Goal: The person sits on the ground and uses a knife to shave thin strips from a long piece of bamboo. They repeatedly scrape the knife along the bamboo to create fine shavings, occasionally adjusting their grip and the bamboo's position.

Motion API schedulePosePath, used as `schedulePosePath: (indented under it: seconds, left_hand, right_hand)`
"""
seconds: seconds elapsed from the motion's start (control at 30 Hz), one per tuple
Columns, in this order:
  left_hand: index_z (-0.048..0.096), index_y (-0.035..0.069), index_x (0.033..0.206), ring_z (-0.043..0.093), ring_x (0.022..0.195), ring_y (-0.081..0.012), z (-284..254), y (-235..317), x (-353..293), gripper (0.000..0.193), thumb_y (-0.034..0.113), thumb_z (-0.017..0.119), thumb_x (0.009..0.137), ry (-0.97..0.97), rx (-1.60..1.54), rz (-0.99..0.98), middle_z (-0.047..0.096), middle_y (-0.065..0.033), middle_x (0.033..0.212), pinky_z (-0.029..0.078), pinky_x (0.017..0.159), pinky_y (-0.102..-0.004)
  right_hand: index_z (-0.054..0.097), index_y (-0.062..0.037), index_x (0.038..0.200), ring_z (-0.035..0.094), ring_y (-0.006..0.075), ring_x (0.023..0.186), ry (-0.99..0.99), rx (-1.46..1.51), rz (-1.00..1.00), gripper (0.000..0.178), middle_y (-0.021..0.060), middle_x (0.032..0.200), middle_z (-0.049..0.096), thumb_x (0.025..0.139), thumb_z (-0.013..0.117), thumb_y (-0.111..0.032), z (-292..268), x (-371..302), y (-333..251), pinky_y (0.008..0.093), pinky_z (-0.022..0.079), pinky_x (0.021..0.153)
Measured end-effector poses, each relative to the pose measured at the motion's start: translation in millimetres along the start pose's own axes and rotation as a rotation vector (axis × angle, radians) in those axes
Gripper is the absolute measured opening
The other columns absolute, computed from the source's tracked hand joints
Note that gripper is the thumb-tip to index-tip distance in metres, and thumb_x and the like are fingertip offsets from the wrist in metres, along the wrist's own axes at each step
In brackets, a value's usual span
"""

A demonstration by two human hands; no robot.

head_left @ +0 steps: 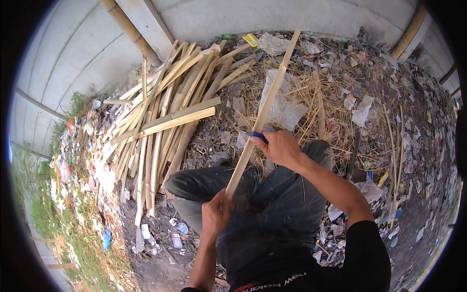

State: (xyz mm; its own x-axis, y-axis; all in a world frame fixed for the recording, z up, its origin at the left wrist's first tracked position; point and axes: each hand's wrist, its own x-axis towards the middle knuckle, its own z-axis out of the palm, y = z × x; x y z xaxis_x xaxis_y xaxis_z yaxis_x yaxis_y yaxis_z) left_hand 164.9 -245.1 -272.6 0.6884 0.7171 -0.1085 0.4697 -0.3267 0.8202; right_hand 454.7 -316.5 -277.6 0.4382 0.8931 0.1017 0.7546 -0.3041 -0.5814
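A long, pale bamboo strip [267, 100] slants from my lap up toward the wall. Closed around its lower end is my left hand [215, 214], close above my thigh. My right hand [281, 147] grips a small blue-handled knife [260, 136] against the strip's right edge, about midway along it. The fingers hide most of the knife, and I cannot make out its blade. Under the strip are my crossed legs in dark trousers [272, 204], with a few thin shavings on the cloth.
Left of my knees lies a large heap of split bamboo strips [168, 119]. Straw-like shavings [335, 109] and a crumpled clear plastic sheet [284, 109] cover the ground ahead. Litter is scattered all around. A grey panel wall [272, 17] with bamboo posts closes off the far side.
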Motion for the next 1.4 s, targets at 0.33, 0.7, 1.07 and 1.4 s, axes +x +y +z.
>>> schedulePosePath:
  seconds: [0.33,0.7,1.07,1.4]
  left_hand:
    - [0.071,-0.004,0.129,0.074,0.066,-0.0152,-13,-17,-15,0.031,0.011,0.069,0.102,0.025,0.054,0.119,0.073,-0.0119,0.072,0.055,0.062,-0.0300]
    - [0.073,0.002,0.126,0.079,0.073,-0.0276,-28,-32,-27,0.029,0.010,0.073,0.099,-0.017,0.142,0.140,0.074,-0.0180,0.078,0.058,0.065,-0.0356]
    - [0.074,-0.006,0.120,0.078,0.069,-0.0206,-27,-29,-24,0.025,0.007,0.072,0.100,0.030,0.126,0.170,0.076,-0.0155,0.075,0.057,0.062,-0.0304]
    - [0.074,-0.005,0.121,0.078,0.071,-0.0221,-30,-43,-32,0.025,0.005,0.073,0.098,0.019,0.124,0.179,0.076,-0.0165,0.078,0.057,0.063,-0.0319]
  right_hand:
    - [0.076,-0.0027,0.091,0.070,0.0442,0.072,0.074,-0.062,0.147,0.067,0.0229,0.075,0.070,0.106,0.050,-0.063,-20,29,58,0.0546,0.055,0.067]
    - [0.077,-0.0053,0.094,0.070,0.0431,0.076,0.302,-0.215,0.311,0.076,0.0199,0.075,0.070,0.106,0.040,-0.070,-83,59,126,0.0537,0.053,0.069]
    - [0.077,-0.0015,0.091,0.064,0.0253,0.061,0.555,0.077,0.294,0.063,0.0105,0.065,0.064,0.095,0.071,-0.065,-68,58,112,0.0403,0.050,0.061]
    - [0.081,-0.0053,0.102,0.073,0.0248,0.068,0.616,-0.080,0.164,0.049,0.0086,0.080,0.074,0.081,0.089,-0.049,-84,56,115,0.0378,0.057,0.062]
